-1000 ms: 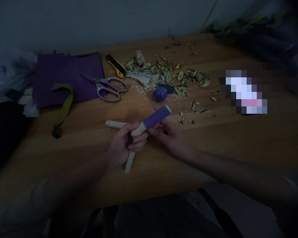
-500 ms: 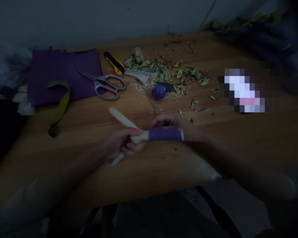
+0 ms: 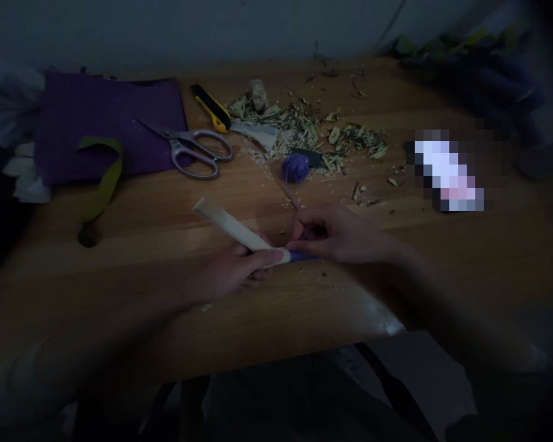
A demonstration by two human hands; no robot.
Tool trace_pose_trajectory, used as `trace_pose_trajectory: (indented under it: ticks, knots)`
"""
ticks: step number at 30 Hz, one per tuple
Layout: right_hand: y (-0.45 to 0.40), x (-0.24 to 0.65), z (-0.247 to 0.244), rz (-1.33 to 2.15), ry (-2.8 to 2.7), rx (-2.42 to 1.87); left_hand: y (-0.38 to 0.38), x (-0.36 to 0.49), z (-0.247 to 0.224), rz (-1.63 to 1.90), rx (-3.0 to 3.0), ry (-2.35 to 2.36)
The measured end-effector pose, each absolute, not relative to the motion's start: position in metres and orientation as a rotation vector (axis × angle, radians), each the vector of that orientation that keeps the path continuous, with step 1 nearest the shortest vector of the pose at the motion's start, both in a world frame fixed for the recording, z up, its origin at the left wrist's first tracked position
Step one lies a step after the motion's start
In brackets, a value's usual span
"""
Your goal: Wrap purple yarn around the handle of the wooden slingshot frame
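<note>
A pale peeled stick [image 3: 233,228] is held by my left hand [image 3: 246,267], thumb on top and fingers wrapped beneath. Purple wrapping [image 3: 299,256] covers the stick's right part, partly hidden behind my right hand [image 3: 325,232]. The thumb and index finger of my right hand pinch the purple thread [image 3: 291,196] beside the wrapping. That thread runs up to a small purple ball of thread [image 3: 295,167] on the wooden table [image 3: 166,215].
Scissors [image 3: 196,153] lie partly on a purple sheet [image 3: 110,123], with a green strip [image 3: 105,184] nearby. A yellow-black cutter [image 3: 212,109] rests beside wood shavings [image 3: 299,126]. At the right is a pixelated bright object [image 3: 449,169]; leafy branches [image 3: 442,49] lie behind.
The stick has turned so its wrapped part is mostly hidden and its lower-left piece no longer shows. My right hand has come over the wrapping, pulling the thread's lower end rightward.
</note>
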State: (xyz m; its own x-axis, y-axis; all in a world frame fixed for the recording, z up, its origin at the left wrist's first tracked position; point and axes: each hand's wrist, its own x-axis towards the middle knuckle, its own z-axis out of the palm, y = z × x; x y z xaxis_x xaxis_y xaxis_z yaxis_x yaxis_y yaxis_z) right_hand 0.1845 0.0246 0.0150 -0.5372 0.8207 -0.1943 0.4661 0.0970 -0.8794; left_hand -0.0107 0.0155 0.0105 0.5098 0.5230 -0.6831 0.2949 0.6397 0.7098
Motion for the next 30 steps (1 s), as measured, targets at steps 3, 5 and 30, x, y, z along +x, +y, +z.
trace_pose_trajectory:
  ticks: [3, 5, 30]
  knots:
    - [0.023, 0.185, 0.016, 1.325, -2.073, -1.264, 0.014, -0.009, 0.011, 0.219, 0.871, 1.074]
    - [0.024, 0.185, 0.017, 1.270, -2.090, -1.254, 0.012, -0.008, 0.011, 0.255, 0.866, 1.068]
    - [0.011, 0.177, 0.008, 0.725, -2.296, -1.180, 0.005, -0.007, 0.004, 0.461, 0.887, 1.127]
